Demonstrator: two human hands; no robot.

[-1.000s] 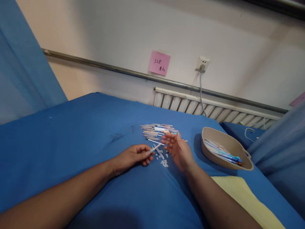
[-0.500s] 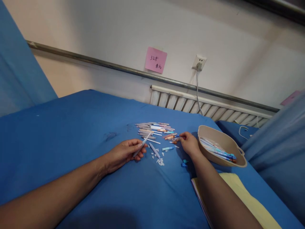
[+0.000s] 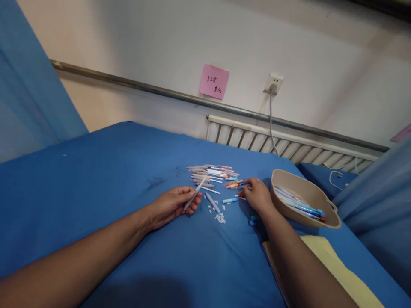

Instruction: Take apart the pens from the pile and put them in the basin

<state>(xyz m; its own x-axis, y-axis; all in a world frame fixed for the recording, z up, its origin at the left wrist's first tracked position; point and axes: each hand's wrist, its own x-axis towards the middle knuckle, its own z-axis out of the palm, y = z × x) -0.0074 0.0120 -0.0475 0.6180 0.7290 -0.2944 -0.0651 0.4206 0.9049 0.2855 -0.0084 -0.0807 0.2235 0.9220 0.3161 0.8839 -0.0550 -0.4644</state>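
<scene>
My left hand (image 3: 178,202) is closed round a slim grey-blue pen (image 3: 192,199), its white upper end tilted up and to the right. Beyond it lie rows of pens and pen parts (image 3: 205,180), with several thin white sticks among them. My right hand (image 3: 257,193) is down at the right end of these parts, fingers bent together. Its fingertips are beside orange and blue pen pieces (image 3: 234,185); what they pinch is mostly hidden. Between the hands lie a lilac pen barrel (image 3: 212,202), a light blue pen barrel (image 3: 229,200) and small white bits (image 3: 220,218).
A beige basket (image 3: 335,222) holding several blue pens stands right of my right hand. Under my right forearm lies a yellow cloth or pad (image 3: 334,265). Small blue caps (image 3: 253,220) rest by my right wrist. A blue cloth (image 3: 144,149) covers the table, with a radiator (image 3: 250,139) behind.
The view has shifted slightly, so everything sits a little further right. My right hand's fingers have moved slightly among the orange pieces. My left hand keeps hold of its pen.
</scene>
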